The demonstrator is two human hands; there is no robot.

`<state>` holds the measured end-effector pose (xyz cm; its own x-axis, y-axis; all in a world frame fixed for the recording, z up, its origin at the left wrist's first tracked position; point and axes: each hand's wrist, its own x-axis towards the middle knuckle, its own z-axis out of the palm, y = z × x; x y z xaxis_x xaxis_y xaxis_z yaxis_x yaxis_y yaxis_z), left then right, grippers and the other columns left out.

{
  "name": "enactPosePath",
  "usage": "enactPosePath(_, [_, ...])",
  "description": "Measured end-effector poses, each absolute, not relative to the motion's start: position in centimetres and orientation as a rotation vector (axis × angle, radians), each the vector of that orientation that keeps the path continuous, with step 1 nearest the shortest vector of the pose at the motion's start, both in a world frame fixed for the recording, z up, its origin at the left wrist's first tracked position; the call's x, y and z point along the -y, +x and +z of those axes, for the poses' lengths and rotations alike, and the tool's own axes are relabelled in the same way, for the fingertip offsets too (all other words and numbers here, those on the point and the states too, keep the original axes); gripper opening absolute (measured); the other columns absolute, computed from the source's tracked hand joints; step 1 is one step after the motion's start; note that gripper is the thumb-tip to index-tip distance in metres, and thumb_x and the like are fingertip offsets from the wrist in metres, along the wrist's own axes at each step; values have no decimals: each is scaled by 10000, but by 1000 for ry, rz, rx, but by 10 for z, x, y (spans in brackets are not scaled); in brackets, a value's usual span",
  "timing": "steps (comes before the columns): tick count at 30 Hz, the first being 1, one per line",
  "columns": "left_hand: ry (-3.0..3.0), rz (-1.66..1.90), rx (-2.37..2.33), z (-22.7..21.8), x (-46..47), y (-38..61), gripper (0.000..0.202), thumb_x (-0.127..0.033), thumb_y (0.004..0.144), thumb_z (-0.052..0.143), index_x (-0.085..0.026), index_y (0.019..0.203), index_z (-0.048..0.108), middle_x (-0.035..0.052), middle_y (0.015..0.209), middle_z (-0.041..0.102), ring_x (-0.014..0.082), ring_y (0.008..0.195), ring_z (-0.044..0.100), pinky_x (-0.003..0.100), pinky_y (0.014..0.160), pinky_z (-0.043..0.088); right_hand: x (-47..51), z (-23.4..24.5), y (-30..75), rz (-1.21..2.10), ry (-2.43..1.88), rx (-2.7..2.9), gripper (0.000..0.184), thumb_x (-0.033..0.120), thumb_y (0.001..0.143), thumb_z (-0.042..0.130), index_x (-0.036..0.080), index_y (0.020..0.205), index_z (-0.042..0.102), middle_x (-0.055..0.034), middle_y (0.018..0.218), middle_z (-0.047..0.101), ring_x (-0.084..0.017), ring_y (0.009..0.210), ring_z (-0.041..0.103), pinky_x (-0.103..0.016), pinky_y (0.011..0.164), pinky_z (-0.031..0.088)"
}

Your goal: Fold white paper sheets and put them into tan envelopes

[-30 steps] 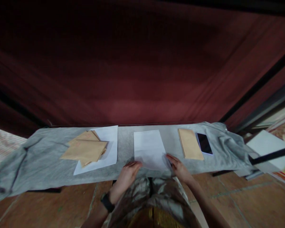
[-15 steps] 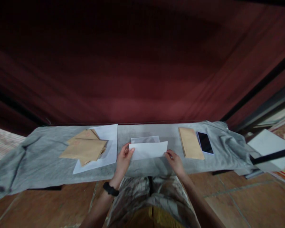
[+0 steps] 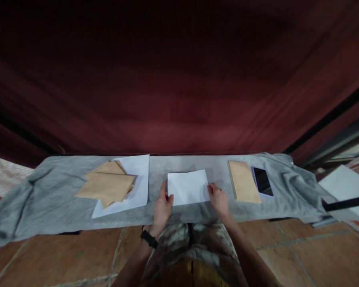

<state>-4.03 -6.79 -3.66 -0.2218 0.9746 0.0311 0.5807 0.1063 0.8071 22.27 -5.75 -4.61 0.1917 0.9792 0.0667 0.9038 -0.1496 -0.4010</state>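
A white sheet of paper [image 3: 188, 187] lies in front of me at the middle of the cloth-covered surface, its long side running left to right. My left hand [image 3: 163, 205] is at its left edge, the thumb on the lower left corner and the index finger stretched along the side. At the right edge my right hand [image 3: 218, 200] pinches the paper with curled fingers. Off to the left, brown envelopes [image 3: 107, 185] are piled loosely on larger white paper [image 3: 143, 179]. A neat stack of brown envelopes [image 3: 244, 182] sits right of my right hand.
Beside the neat stack lies a phone [image 3: 262, 181] with a dark screen. Grey cloth [image 3: 54, 191] covers the narrow surface and is rumpled at both ends. A dark red curtain-like sheet [image 3: 179, 135] rises behind it. White boards [image 3: 345, 187] lean at the far right.
The paper has tipped down and now shows a taller white face, hiding the piece that showed behind it. My left hand has shifted slightly right and down along its edge.
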Motion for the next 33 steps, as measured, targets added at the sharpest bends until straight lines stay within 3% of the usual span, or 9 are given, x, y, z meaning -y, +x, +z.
enactPosePath(8, [1725,741,-1949,-34,72,-34,641,-159,905,521,-174,1532,389,112,1183,691,217,957,698,313,839,540,64,-49,221,215,-2232,1866,287,305,1049,415,183,1133,661,-84,848,742,-193,721,689,-285,692,444])
enactPosePath(12, [1987,599,-2098,-35,78,-30,575,-165,930,463,-182,1505,449,148,1286,640,263,1080,668,389,954,520,66,-49,218,162,-2202,1851,286,261,1038,404,165,1136,655,-127,998,732,-240,931,689,-356,876,474])
enactPosePath(15, [2212,593,-2067,-42,77,-15,557,-171,957,403,-175,1513,444,171,1451,555,312,1319,542,472,1089,443,64,-52,196,195,-1956,1813,351,279,1032,387,158,1249,634,-167,1204,684,-279,1138,633,-419,1007,465])
enactPosePath(18, [2376,572,-1920,-55,71,9,603,-181,974,360,-159,1576,331,153,1612,394,302,1506,329,525,1195,328,61,-58,161,380,-1584,1844,484,341,1059,295,178,1455,519,-136,1449,578,-239,1347,524,-415,1123,434])
enactPosePath(23, [2496,396,-1782,-73,64,26,627,-140,947,366,-85,1570,333,169,1632,349,280,1548,235,501,1258,226,60,-71,137,281,-1479,2063,534,341,1073,253,152,1545,414,-142,1543,499,-240,1471,397,-496,1215,323])
enactPosePath(33, [2365,493,-2022,-70,66,-6,601,-315,1028,324,-40,1562,325,204,1608,370,282,1540,262,506,1242,265,66,-80,187,-28,-1749,2120,562,385,1075,316,126,1573,357,-146,1604,400,-287,1481,370,-505,1206,272])
